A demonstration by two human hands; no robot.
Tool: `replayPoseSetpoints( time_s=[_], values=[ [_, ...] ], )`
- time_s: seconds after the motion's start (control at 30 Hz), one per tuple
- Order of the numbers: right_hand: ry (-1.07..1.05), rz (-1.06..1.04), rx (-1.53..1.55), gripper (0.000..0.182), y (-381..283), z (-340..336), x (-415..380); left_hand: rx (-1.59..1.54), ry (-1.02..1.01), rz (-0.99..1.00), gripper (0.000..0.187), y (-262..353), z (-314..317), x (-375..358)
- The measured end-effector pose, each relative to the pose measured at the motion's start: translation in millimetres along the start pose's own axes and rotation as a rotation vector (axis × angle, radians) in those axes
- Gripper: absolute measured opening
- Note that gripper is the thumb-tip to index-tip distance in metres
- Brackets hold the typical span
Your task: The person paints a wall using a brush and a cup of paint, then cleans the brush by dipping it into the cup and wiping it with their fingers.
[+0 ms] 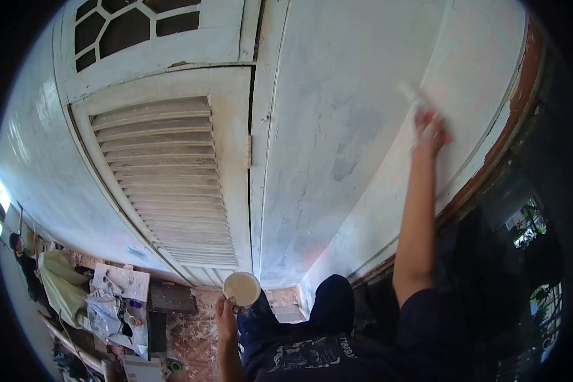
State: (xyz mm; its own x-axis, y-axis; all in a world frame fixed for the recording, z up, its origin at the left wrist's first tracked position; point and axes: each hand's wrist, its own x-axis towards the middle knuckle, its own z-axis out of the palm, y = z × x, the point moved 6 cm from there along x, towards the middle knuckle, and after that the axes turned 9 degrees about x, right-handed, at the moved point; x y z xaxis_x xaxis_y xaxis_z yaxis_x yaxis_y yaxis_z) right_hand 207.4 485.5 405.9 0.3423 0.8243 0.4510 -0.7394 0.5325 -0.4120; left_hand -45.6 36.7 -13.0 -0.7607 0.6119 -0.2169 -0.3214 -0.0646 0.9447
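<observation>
Whitish walls (350,140) | louvred shutter (165,172) | spattered reddish floor (191,331) | cluttered table (134,283)

Wall panel, flat (356,127): pale blue-grey; darker grey blotches at mid-height, faint pink tint near the lower edge. Adjoining angled wall strip (477,83): off-white, faint pink patches; reddish-brown band along its outer right edge. Louvred door (229,127): off-white frame, grey-beige slats in parallel stripes. Lattice panel (175,40): white bars, dark openings, honeycomb pattern. Round container (241,274): whitish rim, cream contents. Blurred hand tool (409,91): whitish far end; red at the grip. Short-sleeved shirt (375,353): near-black, pale grey chest print and lettering. Tiled floor (194,331): reddish-brown, white spatter.
</observation>
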Motion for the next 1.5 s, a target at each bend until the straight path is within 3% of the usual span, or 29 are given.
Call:
replayPoseSetpoints(
  time_s=[0.03, 0.1, 0.17, 0.2, 0.23, 0.27, 0.37, 0.47, 0.5, 0.53, 0.6, 0.67, 0.7, 0.73, 0.77, 0.83, 0.87, 0.93, 0.97, 1.03, 1.1, 1.2, 1.23, 1.27, 1.33, 1.37, 1.4, 1.43, 1.5],
  values=[
    [0.001, -0.013, 0.017, 0.05, -5.7, 8.6, -5.0, 0.042, 0.04, 0.022, 0.016, 6.8, 0.1, -1.9],
    [-0.153, -0.278, -0.011, 0.036, -41.4, 47.6, 5.8, 0.13, 0.065, 0.044, 0.015, 15.2, -12.4, -2.5],
    [-0.103, -0.314, 0.038, 0.02, -32.6, 52.9, 37.2, 0.021, 0.05, 0.075, 0.015, 13.5, -4.5, -1.2],
    [-0.198, -0.319, -0.068, 0.02, -17.4, 45.6, 47.5, 0.008, 0.075, 0.093, 0.015, 9.5, -3.1, 1.9],
    [-0.13, -0.308, -0.162, 0.023, 3.5, 28.5, 43.6, 0.0, 0.104, 0.108, 0.014, 7.5, -6.0, 4.3],
    [-0.136, -0.349, -0.313, 0.024, 26.9, 2.6, 37.9, 0.003, 0.086, 0.125, 0.014, 8.2, -7.9, 5.8],
    [-0.099, -0.249, -0.11, 0.018, 80.4, -99.9, -42.4, 0.068, -0.024, 0.105, 0.031, -10.7, -18.4, 13.2],
    [0.159, 0.084, 0.073, 0.013, 128.2, -218.0, -148.1, -0.005, 0.038, 0.096, 0.025, -27.9, -29.5, 24.3],
    [0.237, 0.079, -0.097, 0.012, 151.1, -270.1, -171.3, -0.001, 0.037, 0.106, 0.025, -29.4, -29.7, 25.9],
    [0.256, 0.282, -0.58, 0.01, 162.2, -309.0, -192.9, -0.014, -0.002, 0.099, 0.023, -34.4, -30.6, 29.4],
    [0.307, 0.328, -0.537, 0.009, 192.5, -361.7, -208.3, -0.016, -0.037, 0.113, 0.018, -24.9, -28.1, 24.7],
    [0.338, 0.377, -0.495, 0.009, 167.8, -321.9, -186.0, -0.022, 0.012, 0.112, 0.018, -13.3, -31.9, 16.0],
    [0.235, 0.163, -0.178, 0.011, 125.9, -220.2, -166.1, -0.021, 0.042, 0.079, 0.018, -14.6, -34.5, 11.6],
    [0.097, 0.087, -0.2, 0.014, 114.1, -188.6, -129.0, -0.026, 0.117, 0.173, 0.018, -21.5, -40.5, 17.8],
    [0.101, 0.034, -0.16, 0.015, 100.2, -154.3, -89.5, -0.027, 0.117, 0.177, 0.018, -20.6, -44.8, 14.4],
    [0.064, -0.048, -0.007, 0.015, 54.6, -71.0, -24.2, 0.112, -0.127, 0.143, 0.028, -16.6, -39.4, 7.3],
    [0.018, -0.051, 0.027, 0.013, 23.8, -24.3, -3.5, 0.112, -0.125, 0.15, 0.028, -25.5, -44.2, 10.2],
    [0.005, -0.262, -0.017, 0.011, -13.5, 39.7, 51.6, 0.163, 0.138, 0.254, 0.022, -41.5, -64.3, 11.9],
    [-0.029, -0.41, -0.011, 0.011, -37.3, 75.4, 63.2, 0.158, 0.144, 0.26, 0.022, -34.9, -57.9, 8.1],
    [-0.055, -0.465, 0.056, 0.015, -53.1, 112.6, 84.9, -0.016, 0.27, 0.136, 0.02, -20.3, -51.8, -2.5],
    [-0.028, -0.525, -0.347, 0.021, -60.4, 130.2, 87.7, -0.008, 0.234, 0.145, 0.02, -13.1, -43.0, 0.9],
    [-0.147, -0.584, -0.327, 0.025, -13.7, 74.7, 92.8, 0.036, 0.109, 0.158, 0.02, -6.0, -33.7, 3.6],
    [-0.211, -0.469, -0.236, 0.018, 11.2, 37.7, 84.3, 0.051, 0.063, 0.159, 0.02, -5.8, -31.7, 3.6],
    [-0.194, -0.234, 0.176, 0.012, 35.4, 1.4, 56.2, 0.05, 0.054, 0.151, 0.02, -12.8, -33.6, 9.7],
    [-0.048, -0.121, 0.109, 0.006, 79.5, -94.1, 3.1, 0.051, 0.108, 0.185, 0.018, -31.0, -40.0, 24.5],
    [-0.029, -0.189, -0.165, 0.009, 88.9, -131.5, -31.8, 0.052, 0.1, 0.173, 0.018, -29.4, -35.8, 19.8],
    [0.075, -0.032, -0.305, 0.017, 94.9, -158.3, -78.0, 0.058, 0.049, 0.165, 0.018, -19.4, -25.0, 16.9],
    [0.047, -0.202, -0.403, 0.021, 116.1, -197.2, -102.6, 0.066, 0.002, 0.157, 0.018, -9.6, -16.1, 13.1],
    [0.08, -0.041, -0.483, 0.019, 126.5, -228.1, -161.2, 0.065, -0.016, 0.146, 0.018, 1.6, -6.3, 4.9]
  ],
)
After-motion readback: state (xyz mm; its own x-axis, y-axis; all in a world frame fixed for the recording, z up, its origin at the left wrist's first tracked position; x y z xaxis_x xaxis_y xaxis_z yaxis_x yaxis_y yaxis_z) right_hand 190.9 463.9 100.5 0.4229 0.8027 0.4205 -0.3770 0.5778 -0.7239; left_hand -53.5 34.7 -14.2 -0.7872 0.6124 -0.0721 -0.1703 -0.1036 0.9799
